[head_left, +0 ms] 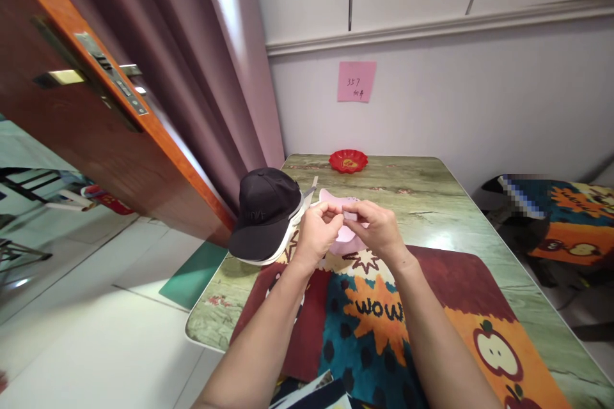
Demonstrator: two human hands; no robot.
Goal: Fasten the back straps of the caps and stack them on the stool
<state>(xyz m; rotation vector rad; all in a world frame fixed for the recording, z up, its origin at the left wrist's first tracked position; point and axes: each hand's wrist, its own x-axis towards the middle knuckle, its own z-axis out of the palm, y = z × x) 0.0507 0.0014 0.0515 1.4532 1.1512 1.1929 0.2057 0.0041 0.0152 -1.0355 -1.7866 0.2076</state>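
Observation:
My left hand (pixel 320 230) and my right hand (pixel 377 225) meet above the table, fingertips nearly touching. Both are closed in a pinch. A small pale piece (pixel 352 215) shows at the right fingertips, too small to name; what the left fingers hold, if anything, is hidden. Behind and below the hands is a light pink dish (pixel 348 245) with a wavy edge, partly covered by them. Just left of my left hand, a black cap (pixel 268 195) sits over something white at the table's left side.
The patterned mat (pixel 378 307) lies on the green marbled table (pixel 412 192) beneath my forearms. At the back edge stands a red scalloped dish (pixel 348 161). A pink note (pixel 356 82) is on the wall. An open wooden door (pixel 144 160) and a curtain (pixel 192 57) are at left.

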